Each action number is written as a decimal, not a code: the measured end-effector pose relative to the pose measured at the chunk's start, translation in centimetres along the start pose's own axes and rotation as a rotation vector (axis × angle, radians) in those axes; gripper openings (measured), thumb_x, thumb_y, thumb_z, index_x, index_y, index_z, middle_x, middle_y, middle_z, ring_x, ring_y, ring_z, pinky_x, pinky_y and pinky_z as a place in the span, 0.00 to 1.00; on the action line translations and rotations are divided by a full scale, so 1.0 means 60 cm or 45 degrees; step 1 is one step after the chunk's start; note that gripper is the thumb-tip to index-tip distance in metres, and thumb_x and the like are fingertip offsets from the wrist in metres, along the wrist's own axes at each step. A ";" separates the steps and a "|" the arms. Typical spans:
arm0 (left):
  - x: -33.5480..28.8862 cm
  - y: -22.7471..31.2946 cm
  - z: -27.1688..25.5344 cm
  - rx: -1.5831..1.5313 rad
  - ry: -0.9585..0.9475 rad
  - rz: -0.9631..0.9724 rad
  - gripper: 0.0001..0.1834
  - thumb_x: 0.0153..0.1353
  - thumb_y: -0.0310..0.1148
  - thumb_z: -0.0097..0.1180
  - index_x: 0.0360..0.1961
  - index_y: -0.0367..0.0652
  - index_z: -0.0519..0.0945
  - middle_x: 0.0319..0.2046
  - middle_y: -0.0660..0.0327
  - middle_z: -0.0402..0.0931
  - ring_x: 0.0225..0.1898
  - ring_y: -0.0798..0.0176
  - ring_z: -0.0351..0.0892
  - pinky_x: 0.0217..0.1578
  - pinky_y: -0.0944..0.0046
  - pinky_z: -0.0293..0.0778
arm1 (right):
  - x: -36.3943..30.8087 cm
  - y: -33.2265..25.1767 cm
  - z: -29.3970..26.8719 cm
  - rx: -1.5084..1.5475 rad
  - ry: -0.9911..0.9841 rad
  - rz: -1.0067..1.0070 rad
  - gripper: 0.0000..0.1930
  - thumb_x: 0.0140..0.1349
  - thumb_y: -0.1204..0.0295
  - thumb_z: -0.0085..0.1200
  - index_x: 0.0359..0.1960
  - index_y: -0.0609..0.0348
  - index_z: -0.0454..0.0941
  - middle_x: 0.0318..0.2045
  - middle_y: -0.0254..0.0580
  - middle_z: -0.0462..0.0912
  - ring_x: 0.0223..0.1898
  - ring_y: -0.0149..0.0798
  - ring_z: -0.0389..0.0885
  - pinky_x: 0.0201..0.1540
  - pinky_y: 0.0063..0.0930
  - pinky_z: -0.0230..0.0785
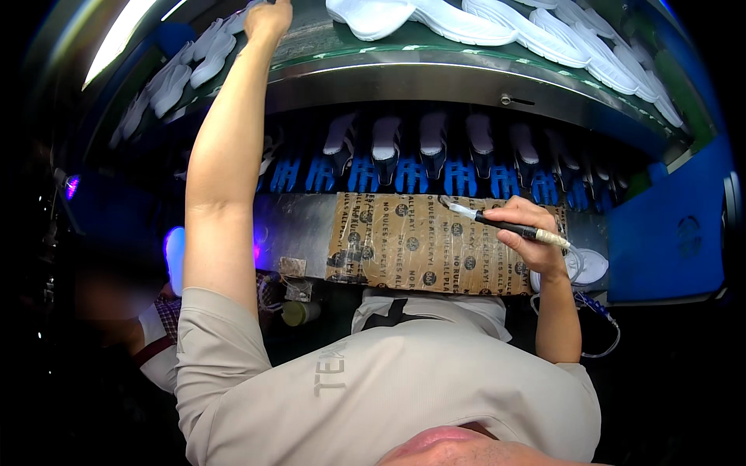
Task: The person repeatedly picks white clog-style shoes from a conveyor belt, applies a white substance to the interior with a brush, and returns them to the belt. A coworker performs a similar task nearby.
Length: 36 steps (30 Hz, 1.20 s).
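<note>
My left arm stretches far forward over the green conveyor belt (311,58). My left hand (269,19) is at the top edge with its fingers curled and partly cut off by the frame. White shoe soles (214,58) lie beside it; whether it grips one is hidden. My right hand (532,233) is closed round the dark handle of a glue brush (509,225) with a thin tube at its rear. The brush's dark tip points left, above a board (388,241) covered in printed brown paper and clear film.
More white soles (466,23) lie along the belt's right side. Beneath its metal edge, shoe uppers (386,140) stand in a row above blue holders (410,177). A round white container (592,268) sits near my right wrist. A blue panel (664,225) bounds the right; another person's sleeve (167,314) shows at left.
</note>
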<state>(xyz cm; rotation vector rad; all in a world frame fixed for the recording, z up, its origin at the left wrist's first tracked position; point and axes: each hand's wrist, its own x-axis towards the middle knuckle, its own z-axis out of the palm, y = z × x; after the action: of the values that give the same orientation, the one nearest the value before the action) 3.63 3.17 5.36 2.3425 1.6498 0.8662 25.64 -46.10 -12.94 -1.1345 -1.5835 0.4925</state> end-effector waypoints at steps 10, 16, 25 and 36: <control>0.002 -0.359 -0.082 0.617 0.155 -0.212 0.44 0.55 0.59 0.68 0.63 0.35 0.73 0.57 0.36 0.77 0.62 0.38 0.75 0.62 0.46 0.70 | -0.040 0.036 0.026 0.034 0.017 0.215 0.17 0.58 0.74 0.65 0.50 0.62 0.87 0.33 0.42 0.86 0.34 0.35 0.80 0.36 0.28 0.71; -0.212 -0.253 -0.126 0.048 0.355 -0.066 0.36 0.55 0.53 0.71 0.52 0.32 0.77 0.50 0.41 0.82 0.52 0.43 0.83 0.54 0.48 0.77 | -0.036 0.040 0.038 0.079 0.014 0.312 0.16 0.57 0.76 0.65 0.49 0.61 0.88 0.34 0.40 0.86 0.31 0.32 0.80 0.34 0.26 0.71; -0.421 -0.231 0.055 -2.365 0.361 -0.321 0.33 0.72 0.51 0.36 0.59 0.33 0.75 0.55 0.44 0.80 0.57 0.40 0.79 0.62 0.42 0.74 | -0.050 0.111 0.067 0.902 0.565 0.551 0.14 0.63 0.74 0.61 0.49 0.65 0.83 0.34 0.33 0.83 0.32 0.23 0.74 0.38 0.18 0.67; -0.765 -0.085 0.233 -2.342 -0.975 -1.165 0.48 0.73 0.68 0.13 0.64 0.37 0.71 0.49 0.47 0.80 0.49 0.48 0.83 0.55 0.46 0.81 | -0.011 0.061 0.166 0.493 0.148 0.615 0.11 0.63 0.72 0.62 0.46 0.59 0.87 0.35 0.34 0.86 0.32 0.25 0.77 0.34 0.19 0.71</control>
<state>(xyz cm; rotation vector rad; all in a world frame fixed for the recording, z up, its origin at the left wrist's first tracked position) -3.60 -33.41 -25.30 0.3877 0.6272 0.5641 18.06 -42.65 -19.56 -1.2123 -1.0453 0.9861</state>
